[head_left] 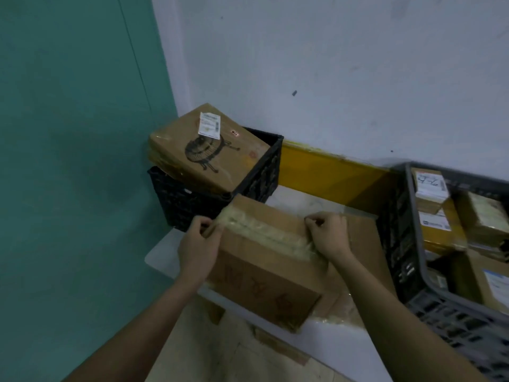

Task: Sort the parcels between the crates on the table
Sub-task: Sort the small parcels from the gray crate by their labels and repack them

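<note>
Gripping the taped top edge of a big cardboard parcel [264, 274], both hands are on it: the left hand [198, 244] pinches the left corner with curled fingers [205, 226], the right hand [329, 235] pinches the tape strip further right. That parcel sits on the white bench [341, 346], red characters on its front face too blurred to read. Just beyond the left fingers, a black crate [192, 205] carries one tilted box [209, 153] with a white label and a black drawing, print illegible. Right of the right fingers, a grey crate [451, 323] holds at least five labelled parcels; the top one [429, 188] shows handwritten marks I can't make out. Two crates in all.
</note>
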Demonstrator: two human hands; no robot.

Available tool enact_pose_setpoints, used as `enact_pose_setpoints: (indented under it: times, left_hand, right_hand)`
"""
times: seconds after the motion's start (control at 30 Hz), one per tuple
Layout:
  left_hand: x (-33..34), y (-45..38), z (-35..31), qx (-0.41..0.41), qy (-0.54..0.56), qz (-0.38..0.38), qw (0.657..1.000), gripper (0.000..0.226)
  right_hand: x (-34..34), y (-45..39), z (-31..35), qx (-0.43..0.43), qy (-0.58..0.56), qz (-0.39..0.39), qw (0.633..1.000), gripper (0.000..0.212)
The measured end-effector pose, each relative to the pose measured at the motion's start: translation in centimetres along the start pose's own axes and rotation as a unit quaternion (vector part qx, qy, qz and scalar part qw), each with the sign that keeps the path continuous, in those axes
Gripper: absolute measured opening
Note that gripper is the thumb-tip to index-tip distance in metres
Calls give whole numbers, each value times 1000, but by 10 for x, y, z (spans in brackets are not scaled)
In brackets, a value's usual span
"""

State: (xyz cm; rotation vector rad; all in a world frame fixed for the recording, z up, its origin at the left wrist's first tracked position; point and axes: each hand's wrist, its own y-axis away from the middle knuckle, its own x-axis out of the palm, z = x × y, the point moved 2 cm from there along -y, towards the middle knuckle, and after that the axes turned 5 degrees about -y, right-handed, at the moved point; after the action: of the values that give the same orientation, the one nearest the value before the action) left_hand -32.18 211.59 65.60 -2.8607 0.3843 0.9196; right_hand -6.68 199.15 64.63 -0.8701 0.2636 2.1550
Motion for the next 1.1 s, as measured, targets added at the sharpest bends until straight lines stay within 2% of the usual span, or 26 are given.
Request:
enact_pose_setpoints:
  times: [0.1, 0.23, 0.37, 0.43, 0.57, 0.67, 0.77, 0.83, 0.9, 0.93, 1.0, 1.03, 1.1]
  left_hand:
    - [-27, -19, -50, 76, -9, -31, 997, 17]
    - [-45, -39, -104, 110, -14, -65, 992, 15]
    - [-48, -48, -141, 152, -30, -74, 985, 17]
    - [-49, -56, -161, 169, -33, -72, 982, 15]
    - [-47, -64, -208, 215, 99, 26, 971, 13]
    - [-34, -62, -227, 229, 126, 61, 963, 32]
    - [-13, -55, -223, 223, 105, 47, 968, 51]
    - [5, -45, -220, 223, 143, 90, 960, 63]
    - [14, -46, -220, 173, 205, 128, 955, 75]
    - [15, -54, -218, 114, 262, 155, 946, 79]
    - [14, -76, -212, -48, 388, 246, 887, 92]
    - [13, -84, -210, -100, 411, 288, 859, 100]
    - [10, -85, -208, -129, 378, 333, 854, 97]
  right_hand:
    - [-46, -18, 41, 11, -29, -30, 999, 26]
    - [-92, -36, 78, -7, -19, -34, 999, 37]
    - [-113, -33, 87, -18, -23, 67, 997, 43]
    - [-119, -29, 78, -16, -63, 72, 995, 46]
    - [-130, -21, 48, 10, -176, -38, 984, 41]
    - [-139, -20, 35, 49, -232, -104, 966, 34]
    - [-147, -25, 31, 37, -219, -190, 956, 30]
    - [-155, -27, 36, -10, -178, -262, 949, 28]
    - [-166, -25, 43, -77, -145, -310, 937, 23]
    - [-172, -23, 45, -107, -130, -326, 930, 20]
    - [-185, -19, 49, -165, -102, -346, 918, 17]
    - [-189, -17, 49, -198, -90, -347, 912, 17]
    - [-194, -16, 51, -261, -64, -329, 905, 20]
